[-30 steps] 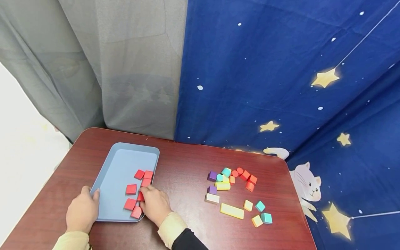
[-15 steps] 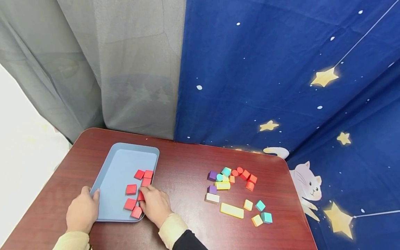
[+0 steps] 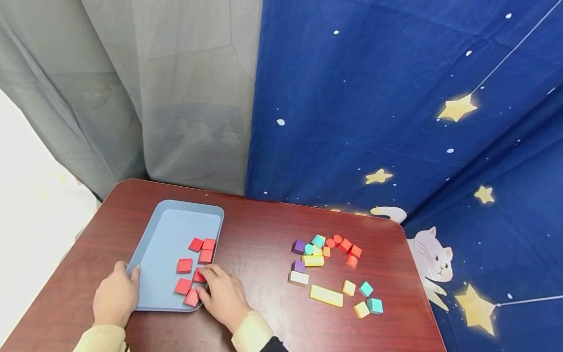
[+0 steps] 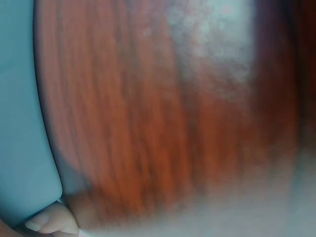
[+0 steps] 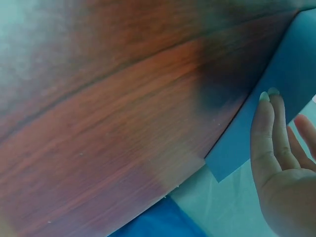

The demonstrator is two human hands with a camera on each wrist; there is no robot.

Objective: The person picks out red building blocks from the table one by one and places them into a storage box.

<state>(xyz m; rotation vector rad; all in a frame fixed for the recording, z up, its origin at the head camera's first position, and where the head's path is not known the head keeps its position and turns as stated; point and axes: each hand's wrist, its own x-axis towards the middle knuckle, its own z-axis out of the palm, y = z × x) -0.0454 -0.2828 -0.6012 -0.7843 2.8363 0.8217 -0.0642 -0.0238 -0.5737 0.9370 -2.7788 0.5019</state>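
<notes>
A light blue tray (image 3: 178, 215) lies on the left of the table, holding several red blocks (image 3: 184, 266) along its right half. My left hand (image 3: 115, 296) grips the tray's left rim, thumb on the inside; in the left wrist view a fingertip (image 4: 44, 219) shows at the tray's edge. Over the right rim, my right hand (image 3: 226, 296) has its thumb and index finger spread on either side of one red block (image 3: 199, 275). In the right wrist view its other fingers (image 5: 263, 123) are straight against the tray's outer wall.
On the wooden table (image 3: 259, 230), right of centre, stand purple blocks (image 3: 298, 246), a white block (image 3: 298, 278), a long yellow block (image 3: 326, 296) and red-orange pieces (image 3: 345, 246). Teal blocks (image 3: 375, 306) and small yellow blocks (image 3: 362, 310) lie nearer the right edge. Curtains (image 3: 334, 122) hang behind.
My right hand has drawn back slightly to the right and its thumb and index finger have parted, so more of the red block shows. The left hand stays on the tray.
</notes>
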